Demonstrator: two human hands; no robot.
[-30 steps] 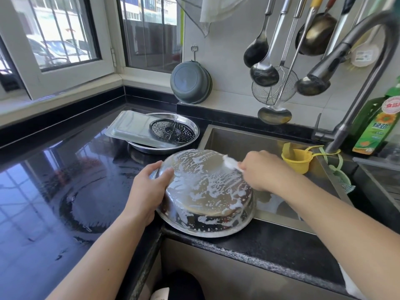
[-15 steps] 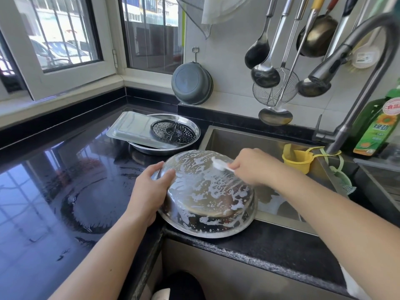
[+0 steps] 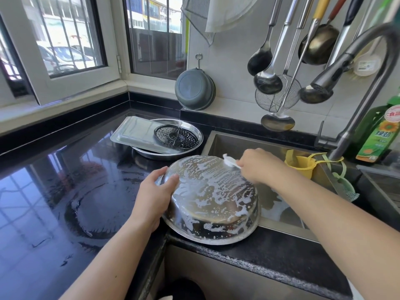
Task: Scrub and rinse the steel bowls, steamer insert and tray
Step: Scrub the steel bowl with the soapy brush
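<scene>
- At the bench's front edge, beside the sink, the right hand (image 3: 257, 166) pinches a white scrubber (image 3: 229, 161) against the far side of the upturned steel bowl (image 3: 211, 200); its fingers are curled round the scrubber.
- The left hand (image 3: 154, 195) is spread flat on the bowl's left flank, thumb on the soapy base, steadying it.
- The bowl lies base-up and tilted, its rim resting partly on the bench and partly over the sink (image 3: 249, 146); foam streaks the base and wall.
- To scrub well, the left palm should press firmly, since wet soapy steel probably slips, and strokes should reach the wall near the rim.
- Toward the back edge, the tray (image 3: 138, 133) and steamer insert (image 3: 176, 137) rest on a second steel bowl (image 3: 195, 146), apparently awaiting their turn.
</scene>
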